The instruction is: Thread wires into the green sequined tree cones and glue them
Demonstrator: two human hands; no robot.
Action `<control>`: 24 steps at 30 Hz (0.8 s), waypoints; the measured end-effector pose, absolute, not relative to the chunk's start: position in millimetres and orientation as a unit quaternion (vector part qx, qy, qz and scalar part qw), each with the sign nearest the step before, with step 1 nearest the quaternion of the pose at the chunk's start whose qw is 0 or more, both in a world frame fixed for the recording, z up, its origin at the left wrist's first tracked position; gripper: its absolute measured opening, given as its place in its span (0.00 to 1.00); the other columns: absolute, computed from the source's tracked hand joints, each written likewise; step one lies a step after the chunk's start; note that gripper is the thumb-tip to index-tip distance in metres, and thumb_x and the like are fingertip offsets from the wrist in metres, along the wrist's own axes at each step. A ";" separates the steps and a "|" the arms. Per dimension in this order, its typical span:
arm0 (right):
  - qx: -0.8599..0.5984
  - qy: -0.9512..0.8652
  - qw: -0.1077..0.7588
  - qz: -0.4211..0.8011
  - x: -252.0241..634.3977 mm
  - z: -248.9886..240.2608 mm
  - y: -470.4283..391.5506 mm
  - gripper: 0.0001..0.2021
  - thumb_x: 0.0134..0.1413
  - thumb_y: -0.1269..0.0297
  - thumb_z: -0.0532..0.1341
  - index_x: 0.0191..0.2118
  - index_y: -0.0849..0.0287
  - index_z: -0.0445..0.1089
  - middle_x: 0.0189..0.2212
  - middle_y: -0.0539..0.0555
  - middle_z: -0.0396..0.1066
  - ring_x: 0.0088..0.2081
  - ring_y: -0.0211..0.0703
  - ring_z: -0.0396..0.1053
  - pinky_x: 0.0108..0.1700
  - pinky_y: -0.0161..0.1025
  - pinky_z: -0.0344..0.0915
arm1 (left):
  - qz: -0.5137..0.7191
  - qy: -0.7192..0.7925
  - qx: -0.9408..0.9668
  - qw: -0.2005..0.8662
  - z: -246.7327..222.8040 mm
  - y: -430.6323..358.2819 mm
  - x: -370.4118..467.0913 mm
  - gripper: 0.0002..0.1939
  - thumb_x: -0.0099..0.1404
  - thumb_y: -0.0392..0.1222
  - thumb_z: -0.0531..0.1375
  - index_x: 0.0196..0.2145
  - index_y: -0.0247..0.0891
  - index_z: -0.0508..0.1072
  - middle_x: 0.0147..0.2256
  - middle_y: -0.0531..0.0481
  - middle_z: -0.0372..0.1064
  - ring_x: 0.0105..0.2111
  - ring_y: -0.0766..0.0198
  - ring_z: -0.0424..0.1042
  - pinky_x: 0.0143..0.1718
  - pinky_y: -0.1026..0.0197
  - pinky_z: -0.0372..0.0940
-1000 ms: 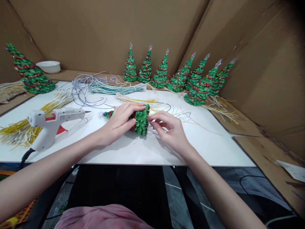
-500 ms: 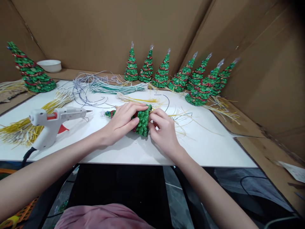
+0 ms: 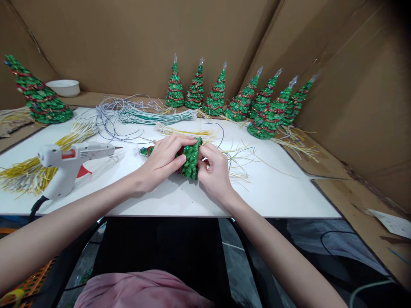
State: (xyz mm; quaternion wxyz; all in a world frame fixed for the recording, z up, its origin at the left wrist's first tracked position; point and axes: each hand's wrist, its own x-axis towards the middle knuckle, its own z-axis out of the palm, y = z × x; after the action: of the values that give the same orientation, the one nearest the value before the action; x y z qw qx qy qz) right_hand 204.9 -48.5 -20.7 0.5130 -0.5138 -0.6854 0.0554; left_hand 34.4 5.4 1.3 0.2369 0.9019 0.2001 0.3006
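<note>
A small green Christmas tree (image 3: 190,161) with red trim lies on its side on the white board (image 3: 180,203), its clear tip pointing left. My left hand (image 3: 165,158) is wrapped over the tree's middle and holds it down. At the tree's base, on the right, my right hand (image 3: 213,169) has its fingers pinched together; what they hold is hidden at the base opening. Thin yellow and dark wires (image 3: 239,160) spread out on the board to the right of my right hand.
A white glue gun (image 3: 69,164) rests at the left by yellow wire bundles (image 3: 28,175). Green and white wires (image 3: 157,116) lie behind my hands. Several upright trees (image 3: 215,96) line the back right; a larger tree (image 3: 43,100) and white bowl (image 3: 66,88) stand back left.
The whole view has shifted slightly. My left hand keeps its hold on the tree, and my right hand's fingers have moved a little closer in at the base.
</note>
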 end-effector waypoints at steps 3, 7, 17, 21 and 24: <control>-0.509 -0.685 0.518 0.061 205.0 -21.3 -47.3 0.14 0.40 0.82 0.49 0.22 0.54 0.46 0.23 0.49 0.53 0.27 0.40 0.56 0.28 0.37 0.50 | 0.305 0.195 0.900 0.242 1.3 6.2 34.2 0.20 0.74 0.48 0.45 0.58 0.40 0.63 0.59 0.45 0.61 0.61 0.54 0.57 0.63 0.51 0.47; -0.512 -0.680 0.521 0.070 204.6 -21.9 -46.3 0.14 0.39 0.82 0.49 0.22 0.54 0.46 0.23 0.48 0.52 0.27 0.40 0.56 0.28 0.37 0.49 | 0.304 0.197 0.900 0.242 1.8 6.7 34.3 0.20 0.73 0.49 0.45 0.57 0.41 0.63 0.59 0.45 0.62 0.61 0.53 0.58 0.62 0.49 0.49; -0.510 -0.671 0.533 0.079 204.6 -22.3 -43.9 0.13 0.38 0.81 0.49 0.22 0.54 0.47 0.22 0.48 0.53 0.27 0.40 0.56 0.28 0.37 0.49 | 0.310 0.210 0.898 0.231 1.4 4.5 37.1 0.19 0.73 0.47 0.47 0.57 0.39 0.64 0.58 0.45 0.63 0.60 0.55 0.58 0.62 0.51 0.49; -0.501 -0.666 0.548 0.074 203.4 -24.6 -42.6 0.12 0.38 0.80 0.49 0.22 0.54 0.48 0.22 0.48 0.52 0.26 0.39 0.55 0.27 0.36 0.48 | 0.311 0.209 0.899 0.227 0.3 5.0 37.0 0.19 0.73 0.48 0.46 0.57 0.40 0.64 0.58 0.45 0.63 0.60 0.55 0.58 0.61 0.51 0.49; -0.498 -0.662 0.555 0.072 202.7 -26.2 -41.9 0.12 0.38 0.80 0.48 0.22 0.54 0.48 0.21 0.47 0.52 0.26 0.38 0.54 0.27 0.36 0.47 | 0.314 0.208 0.899 0.225 -0.2 5.2 36.8 0.19 0.73 0.48 0.47 0.57 0.40 0.64 0.58 0.45 0.63 0.60 0.55 0.58 0.61 0.52 0.49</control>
State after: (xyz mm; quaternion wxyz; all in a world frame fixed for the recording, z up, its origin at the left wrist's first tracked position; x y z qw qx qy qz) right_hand 202.7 -41.9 -26.2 0.5552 -0.4982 -0.6621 0.0716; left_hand 36.8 5.2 -0.2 0.2247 0.8986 0.2078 0.3144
